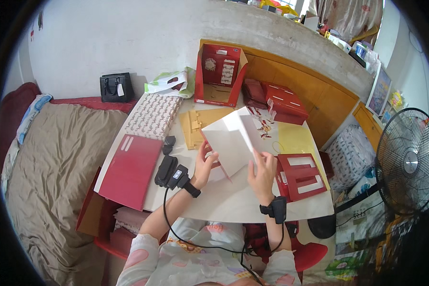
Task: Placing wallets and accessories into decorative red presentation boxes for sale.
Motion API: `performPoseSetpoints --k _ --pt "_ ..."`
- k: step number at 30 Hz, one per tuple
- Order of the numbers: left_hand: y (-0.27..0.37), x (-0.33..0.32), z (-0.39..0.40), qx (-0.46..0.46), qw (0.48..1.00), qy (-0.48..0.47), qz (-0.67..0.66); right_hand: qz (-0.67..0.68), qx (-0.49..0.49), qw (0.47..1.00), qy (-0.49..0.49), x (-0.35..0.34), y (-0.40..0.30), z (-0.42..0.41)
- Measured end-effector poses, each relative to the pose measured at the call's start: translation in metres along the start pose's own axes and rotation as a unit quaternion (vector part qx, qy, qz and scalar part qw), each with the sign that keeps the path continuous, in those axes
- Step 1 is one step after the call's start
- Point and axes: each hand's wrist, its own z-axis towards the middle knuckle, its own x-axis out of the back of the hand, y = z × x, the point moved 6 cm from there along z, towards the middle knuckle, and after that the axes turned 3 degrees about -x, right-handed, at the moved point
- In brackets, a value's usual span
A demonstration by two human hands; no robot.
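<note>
A folded cardboard sheet point(226, 144), white on its near face with a red edge, is raised above the middle of the white table point(207, 203). My left hand point(204, 165) grips its red left edge, thumb on the near side. At its lower right edge, my right hand point(262, 169) pinches the white panel with bent fingers. Just right of that hand lie red cardboard pieces point(302, 177) with slots showing white. Brown cardboard pieces point(191, 125) lie behind the sheet. The sheet hides part of the table and of the printed pieces behind it.
A stack of patterned sheets point(153, 116) and a stack of red sheets point(132, 171) occupy the left side. An upright red open box point(216, 96) and red packs point(286, 102) stand at the back. A fan point(407, 161) stands right. Cables hang from both wrist devices.
</note>
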Motion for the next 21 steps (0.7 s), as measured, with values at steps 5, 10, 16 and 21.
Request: performPoseSetpoints --k 5,10,16,21 --pt "0.0 -0.01 -0.005 -0.018 0.996 -0.056 -0.073 0.11 0.12 0.983 -0.087 -0.019 -0.023 -0.004" --pt "-0.006 -0.014 -0.017 -0.046 0.992 -0.101 -0.062 0.098 0.081 0.989 -0.068 -0.038 -0.023 -0.001" --pt "-0.007 -0.024 -0.021 -0.055 0.991 -0.119 0.01 0.119 -0.01 0.992 -0.037 -0.034 -0.01 -0.006" --pt "-0.012 -0.015 -0.014 -0.062 0.995 -0.045 0.06 0.136 0.086 0.987 -0.019 -0.026 -0.02 -0.011"
